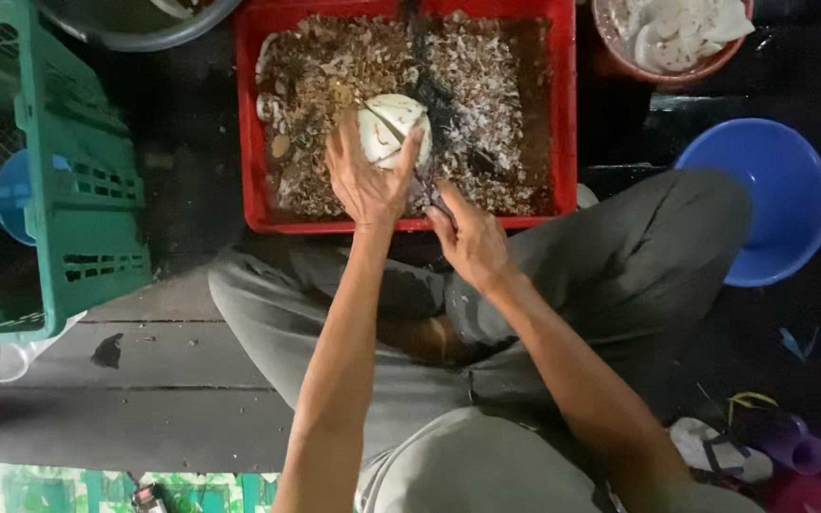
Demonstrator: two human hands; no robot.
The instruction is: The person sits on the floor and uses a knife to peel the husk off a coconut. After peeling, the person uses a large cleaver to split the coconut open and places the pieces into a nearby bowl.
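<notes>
1. Just one view here: the head cam is looking almost straight down over the person's own lap and arms.
2. It's sitting fairly close, with the left hand [370,180] and right hand [467,242] landing near centre.
3. It's facing forward, catching the red crate [251,142] right beyond the hands.

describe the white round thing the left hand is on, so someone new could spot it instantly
Start at the big red crate top centre, full of brown and white shavings. The left hand grips a round white peeled coconut near its middle. It is the only whole, smooth white ball there; the pink bowl at upper right holds only cut white pieces.
</notes>
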